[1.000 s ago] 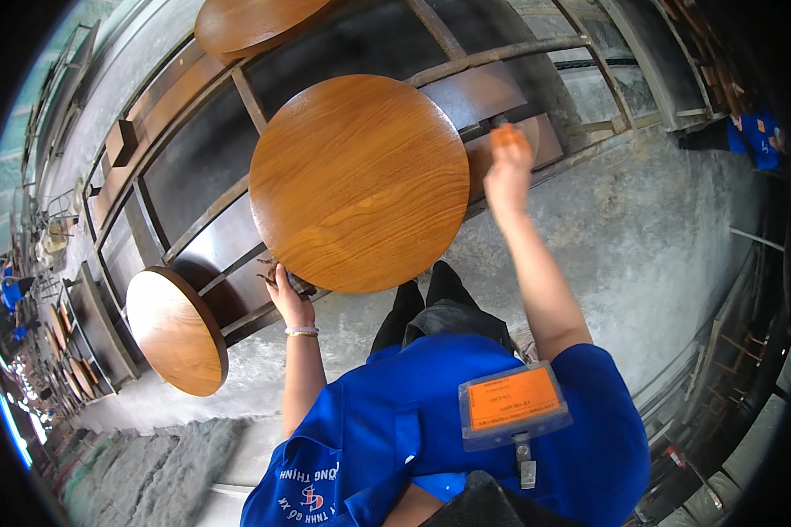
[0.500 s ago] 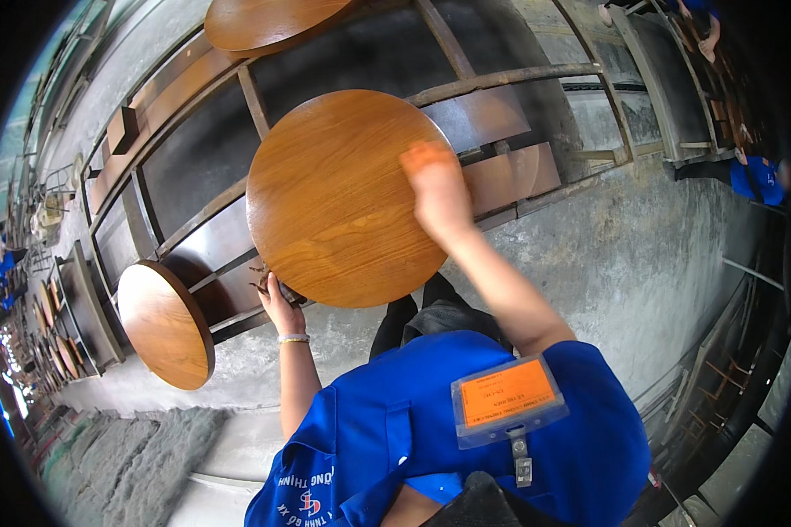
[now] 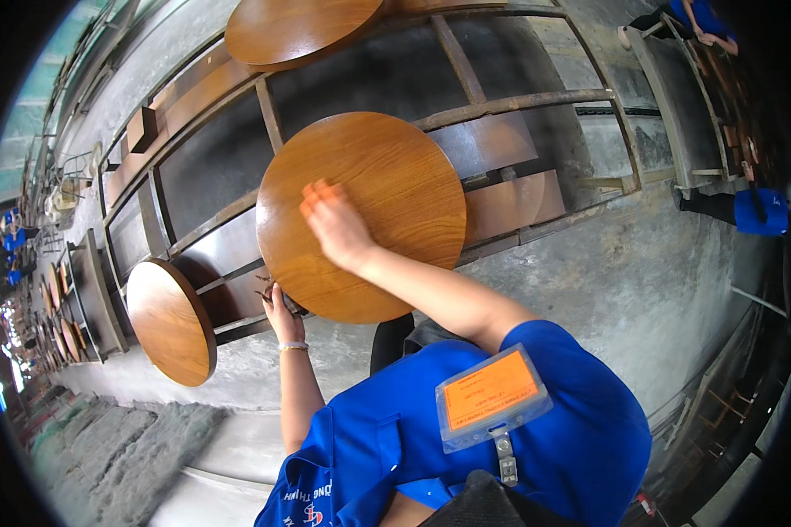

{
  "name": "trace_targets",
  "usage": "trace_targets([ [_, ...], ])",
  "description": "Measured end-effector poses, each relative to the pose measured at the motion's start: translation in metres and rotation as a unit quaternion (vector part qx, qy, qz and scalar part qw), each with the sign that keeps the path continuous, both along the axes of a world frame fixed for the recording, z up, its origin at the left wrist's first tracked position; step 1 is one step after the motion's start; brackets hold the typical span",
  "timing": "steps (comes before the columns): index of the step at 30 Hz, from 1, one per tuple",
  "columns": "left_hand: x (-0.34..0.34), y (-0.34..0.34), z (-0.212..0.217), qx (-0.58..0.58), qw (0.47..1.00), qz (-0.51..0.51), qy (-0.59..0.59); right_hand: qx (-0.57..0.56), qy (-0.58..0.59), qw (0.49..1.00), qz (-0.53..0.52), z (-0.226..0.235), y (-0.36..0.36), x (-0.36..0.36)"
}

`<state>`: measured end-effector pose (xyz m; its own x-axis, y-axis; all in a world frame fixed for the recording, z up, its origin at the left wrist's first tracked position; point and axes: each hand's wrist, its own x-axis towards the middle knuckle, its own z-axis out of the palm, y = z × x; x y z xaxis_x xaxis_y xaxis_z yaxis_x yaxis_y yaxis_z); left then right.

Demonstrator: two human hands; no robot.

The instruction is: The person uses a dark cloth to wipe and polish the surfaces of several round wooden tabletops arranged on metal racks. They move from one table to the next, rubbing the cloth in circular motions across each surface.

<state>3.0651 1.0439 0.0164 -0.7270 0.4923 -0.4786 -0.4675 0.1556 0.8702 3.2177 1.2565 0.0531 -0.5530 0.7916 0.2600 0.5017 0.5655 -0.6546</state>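
Observation:
A round brown wooden tabletop (image 3: 404, 193) lies face up in front of me, level above a dark frame. My right hand (image 3: 341, 233) rests flat on its upper face, left of the middle, fingers stretched toward the far left. Orange covers the fingertips; motion blurs them, so I cannot tell whether it is finger covers or a thin pad. At the near left rim is my left hand (image 3: 283, 318), its fingers bent round something dark, partly hidden beneath the tabletop's edge. Dark brown tips stick out beside it.
A second round tabletop (image 3: 169, 321) leans at the left, and another (image 3: 299, 31) lies at the far side. Between them runs a long metal frame (image 3: 510, 104) bearing flat wooden boards (image 3: 514, 206). Grey matting (image 3: 123, 457) covers floor at lower left. A person in blue (image 3: 758, 211) is at far right.
My right hand has swept left across the tabletop, from its right edge to left of the middle. My left hand stays at the near left rim. The whole view has shifted slightly.

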Motion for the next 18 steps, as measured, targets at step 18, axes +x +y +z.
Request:
trace_targets([
  [18, -0.049, -0.007, 0.004, 0.018, 0.985, -0.172, 0.012, 0.082, -0.111, 0.93, -0.339, -0.026, 0.107, 0.019],
])
